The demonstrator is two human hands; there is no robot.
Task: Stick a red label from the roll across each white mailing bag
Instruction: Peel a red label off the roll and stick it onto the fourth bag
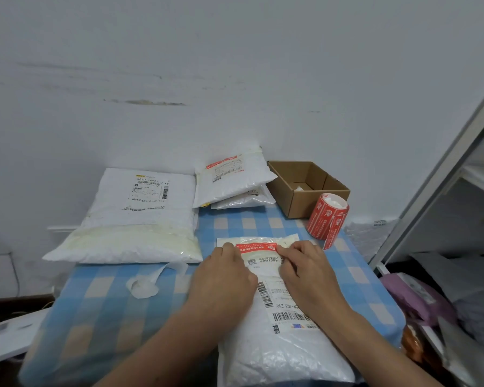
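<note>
Closest, hanging over the desk's (95,303) near edge, lies a white mailing bag (280,353) with its printed address slip facing up. Both hands rest on its far half. The left hand (224,280) presses its fingertips, held close together, onto the left end of a red label (256,247). The right hand (305,266) lays its loosely spread fingers on the label's right end. I cannot tell whether that end is fully stuck down. The label runs across the bag's far end, so the step in hand looks like smoothing it flat.

Left of the hands, a curl of white backing strip (151,280) lies on the checked cloth. Toward the right edge stands the roll (327,216), a loose strip of labels trailing off it, touching a cardboard box (305,185) at the far right corner. A large bag (134,216) fills the far left corner and shows no red label. At the far edge two stacked bags (232,182) lie, the top one labelled.

Next would likely come rubbing outward, setting this bag aside, and peeling a fresh label for the large bag.
</note>
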